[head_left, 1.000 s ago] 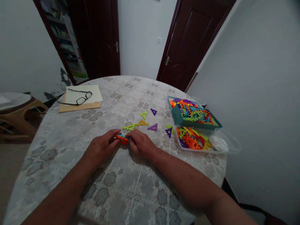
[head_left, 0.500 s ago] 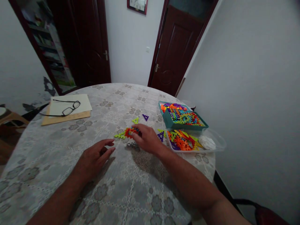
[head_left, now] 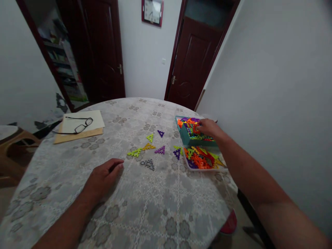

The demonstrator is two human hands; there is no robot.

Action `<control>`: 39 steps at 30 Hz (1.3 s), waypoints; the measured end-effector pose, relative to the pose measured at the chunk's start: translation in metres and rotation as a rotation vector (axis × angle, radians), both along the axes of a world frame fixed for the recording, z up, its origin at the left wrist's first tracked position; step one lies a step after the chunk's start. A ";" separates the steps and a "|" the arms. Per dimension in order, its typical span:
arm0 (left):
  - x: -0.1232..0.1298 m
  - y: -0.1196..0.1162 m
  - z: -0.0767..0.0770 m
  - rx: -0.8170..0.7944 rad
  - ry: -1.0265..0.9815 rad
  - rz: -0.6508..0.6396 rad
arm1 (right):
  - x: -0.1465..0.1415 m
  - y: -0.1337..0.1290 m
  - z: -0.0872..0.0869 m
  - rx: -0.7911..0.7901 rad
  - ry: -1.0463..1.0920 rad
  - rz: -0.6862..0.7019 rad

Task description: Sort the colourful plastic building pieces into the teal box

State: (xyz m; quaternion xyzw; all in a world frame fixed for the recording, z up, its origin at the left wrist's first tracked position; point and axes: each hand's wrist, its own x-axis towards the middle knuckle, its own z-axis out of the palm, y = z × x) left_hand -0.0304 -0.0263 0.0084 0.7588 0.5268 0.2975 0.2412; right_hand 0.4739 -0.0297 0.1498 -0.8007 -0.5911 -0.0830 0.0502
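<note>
My left hand [head_left: 103, 178] rests on the tablecloth, fingers loosely curved and a small gap by the thumb, holding nothing. Over the teal box [head_left: 192, 141] on the right, my right hand [head_left: 210, 127] pinches an orange-red plastic piece [head_left: 196, 129]; its fingertips are partly hidden. Triangular plastic pieces lie mid-table: a lime-green one [head_left: 135, 152], a smaller lime-green one [head_left: 149, 138], a yellow-orange one [head_left: 148, 146], a purple one [head_left: 160, 150], a dark purple one [head_left: 160, 133] and a grey one [head_left: 148, 164]. Another dark purple triangle [head_left: 177, 153] overlaps a green piece near the clear tray.
A clear plastic tray [head_left: 204, 169] full of orange, purple, green and yellow pieces stands in front of the teal box. Eyeglasses [head_left: 80, 128] lie on paper sheets [head_left: 97, 117] at the left. A chair [head_left: 18, 152] stands beyond the table's left edge.
My right hand has moved from mid-table to the teal box with the orange-red piece, uncovering the yellow-orange, purple and grey triangles. My left hand's fingers have drawn closer together.
</note>
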 end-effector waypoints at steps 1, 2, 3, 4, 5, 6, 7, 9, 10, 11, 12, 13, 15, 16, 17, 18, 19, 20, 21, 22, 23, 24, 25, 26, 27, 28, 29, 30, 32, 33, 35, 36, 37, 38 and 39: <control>0.000 0.000 0.001 0.003 0.002 0.007 | 0.004 0.001 -0.001 -0.023 -0.017 0.003; -0.001 0.000 0.003 0.007 0.005 0.012 | 0.007 0.002 -0.002 -0.027 -0.027 0.004; -0.001 0.000 0.004 0.011 0.010 0.017 | 0.010 0.002 -0.003 -0.018 -0.030 0.002; 0.000 0.000 0.005 0.012 0.017 0.023 | 0.011 0.001 -0.004 0.000 -0.027 -0.008; 0.000 -0.001 0.007 0.012 0.024 0.030 | 0.012 -0.001 -0.004 0.026 -0.021 -0.019; 0.000 -0.001 0.008 0.010 0.032 0.037 | 0.011 -0.003 -0.004 0.058 -0.019 -0.024; 0.001 -0.001 0.009 0.008 0.039 0.045 | 0.010 -0.007 -0.004 0.099 -0.021 -0.021; 0.003 -0.002 0.011 0.003 0.054 0.054 | 0.005 -0.017 -0.003 0.199 -0.028 0.023; 0.004 -0.002 0.012 0.001 0.062 0.056 | 0.001 -0.024 -0.004 0.250 -0.025 0.064; 0.005 -0.002 0.013 -0.002 0.070 0.056 | -0.005 -0.032 -0.005 0.288 -0.013 0.115; 0.005 -0.003 0.013 -0.004 0.078 0.056 | -0.012 -0.041 -0.006 0.310 0.012 0.169; 0.006 -0.003 0.013 -0.008 0.084 0.056 | -0.022 -0.050 -0.009 0.312 0.050 0.226; 0.007 -0.002 0.012 -0.015 0.088 0.049 | -0.045 -0.068 -0.018 0.245 0.147 0.341; 0.007 -0.002 0.011 -0.024 0.090 0.042 | -0.060 -0.076 -0.024 0.185 0.193 0.399; 0.008 -0.001 0.010 -0.037 0.094 0.031 | -0.075 -0.083 -0.032 0.121 0.232 0.455; 0.009 -0.001 0.008 -0.054 0.104 0.018 | -0.092 -0.089 -0.041 0.062 0.262 0.502; 0.010 0.000 0.007 -0.068 0.121 0.001 | -0.108 -0.094 -0.051 0.008 0.277 0.535; 0.012 0.001 0.006 -0.075 0.142 -0.017 | -0.125 -0.097 -0.062 -0.039 0.278 0.552; 0.013 0.001 0.005 -0.075 0.166 -0.038 | -0.141 -0.098 -0.072 -0.079 0.262 0.553; 0.015 0.002 0.005 -0.067 0.189 -0.062 | -0.155 -0.099 -0.081 -0.115 0.235 0.538; 0.016 0.002 0.004 -0.056 0.207 -0.085 | -0.168 -0.098 -0.090 -0.143 0.203 0.507; 0.018 0.003 0.004 -0.047 0.220 -0.104 | -0.178 -0.096 -0.097 -0.163 0.172 0.459; 0.019 0.004 0.004 -0.043 0.228 -0.119 | -0.187 -0.093 -0.104 -0.172 0.147 0.402; 0.020 0.006 0.004 -0.043 0.235 -0.128 | -0.194 -0.089 -0.109 -0.172 0.129 0.341; 0.020 0.007 0.004 -0.044 0.242 -0.136 | -0.199 -0.085 -0.113 -0.165 0.120 0.279; 0.021 0.009 0.003 -0.045 0.251 -0.141 | -0.202 -0.081 -0.117 -0.157 0.119 0.222; 0.021 0.010 0.002 -0.044 0.260 -0.148 | -0.204 -0.076 -0.121 -0.152 0.125 0.174; 0.021 0.012 0.000 -0.040 0.269 -0.158 | -0.205 -0.070 -0.124 -0.150 0.135 0.133; 0.020 0.014 -0.004 -0.027 0.282 -0.178 | -0.206 -0.058 -0.131 -0.148 0.160 0.063; 0.020 0.014 -0.005 -0.020 0.286 -0.187 | -0.206 -0.053 -0.135 -0.140 0.167 0.032; 0.019 0.015 -0.008 -0.006 0.292 -0.197 | -0.206 -0.042 -0.141 -0.095 0.167 -0.022; 0.018 0.015 -0.008 -0.001 0.292 -0.201 | -0.207 -0.037 -0.144 -0.061 0.164 -0.035; 0.017 0.015 -0.009 0.004 0.290 -0.205 | -0.209 -0.033 -0.148 -0.026 0.163 -0.033; 0.016 0.014 -0.010 0.009 0.286 -0.209 | -0.211 -0.030 -0.151 0.008 0.164 -0.011; 0.015 0.014 -0.010 0.014 0.277 -0.214 | -0.214 -0.029 -0.154 0.039 0.168 0.031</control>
